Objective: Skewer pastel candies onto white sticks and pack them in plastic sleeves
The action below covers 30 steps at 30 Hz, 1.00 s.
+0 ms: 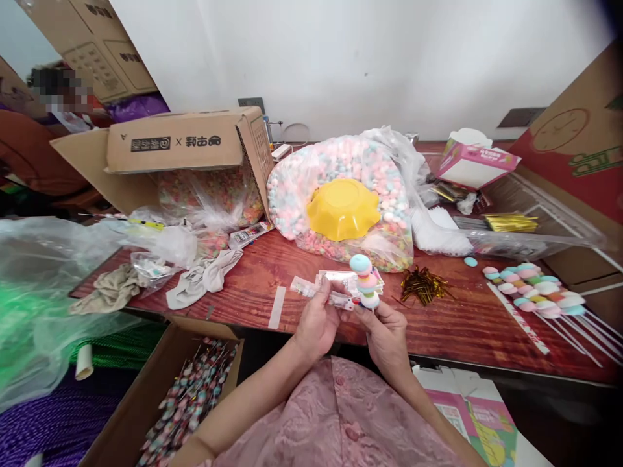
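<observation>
Over the front edge of the table, my right hand (388, 334) is closed around the lower end of a marshmallow skewer (366, 283). The skewer stands nearly upright, with blue, pink, yellow and white pieces stacked on it. My left hand (317, 322) pinches a narrow clear printed plastic sleeve (302, 286) that reaches toward the skewer's base. Whether the skewer touches the sleeve I cannot tell, since my fingers hide that spot. Behind my hands lies a printed packet (335, 277), partly covered. A heap of gold twist ties (424, 285) lies to the right of my right hand.
A yellow scalloped bowl (343, 209) rests on large bags of marshmallows (296, 188). Finished-looking skewers (540, 292) lie at right, beside a clear bin (555, 241). An open carton (178, 143) stands left; a box of wrapped skewers (134, 383) sits below. A person (34, 152) is far left.
</observation>
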Motion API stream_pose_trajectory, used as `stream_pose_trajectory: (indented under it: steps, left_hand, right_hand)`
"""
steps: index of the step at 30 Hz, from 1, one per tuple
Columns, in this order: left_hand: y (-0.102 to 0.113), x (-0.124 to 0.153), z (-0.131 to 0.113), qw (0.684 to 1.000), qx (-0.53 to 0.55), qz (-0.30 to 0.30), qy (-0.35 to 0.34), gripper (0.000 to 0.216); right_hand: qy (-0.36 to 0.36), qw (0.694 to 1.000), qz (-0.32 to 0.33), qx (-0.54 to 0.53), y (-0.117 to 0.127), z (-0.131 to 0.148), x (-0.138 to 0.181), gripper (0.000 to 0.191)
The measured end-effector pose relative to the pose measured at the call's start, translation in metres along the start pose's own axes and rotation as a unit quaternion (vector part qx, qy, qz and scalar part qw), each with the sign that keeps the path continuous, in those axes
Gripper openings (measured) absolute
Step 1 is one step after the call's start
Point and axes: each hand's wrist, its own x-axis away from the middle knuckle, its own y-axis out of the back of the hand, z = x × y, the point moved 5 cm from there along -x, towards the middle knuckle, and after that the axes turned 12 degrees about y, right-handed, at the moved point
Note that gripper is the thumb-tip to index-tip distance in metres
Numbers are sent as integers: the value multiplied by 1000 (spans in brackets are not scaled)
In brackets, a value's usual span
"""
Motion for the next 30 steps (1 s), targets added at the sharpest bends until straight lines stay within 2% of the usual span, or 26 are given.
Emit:
stream_pose_trajectory:
  steps: [4,7,11,17,24,27,30]
  left_hand:
    - [-6,13,8,997,-69,39,-6,36]
    - [0,15,11,995,-97,4,-13,31]
    - [14,11,3,994,-87,-46,-40,31]
    - [31,9,-18,994,-67,-65,-57,34]
    - [54,16,-37,991,-49,-95,-85,35]
    - [64,15,-42,989,-39,-112,-86,37]
    - [74,9,-49,986,5,-138,-95,41]
  right_hand:
    - [1,997,-68,-23,4,9,2,22]
    - [6,996,-88,-25,4,10,5,25]
    - [7,997,-70,-14,-4,4,9,20]
    - [-33,997,-66,-28,-18,-10,7,27]
    - [-64,998,-9,-27,-51,-23,5,28]
    - [-24,1000,1,-7,-56,-17,-1,29]
    - [48,999,-8,10,-41,-4,-7,39]
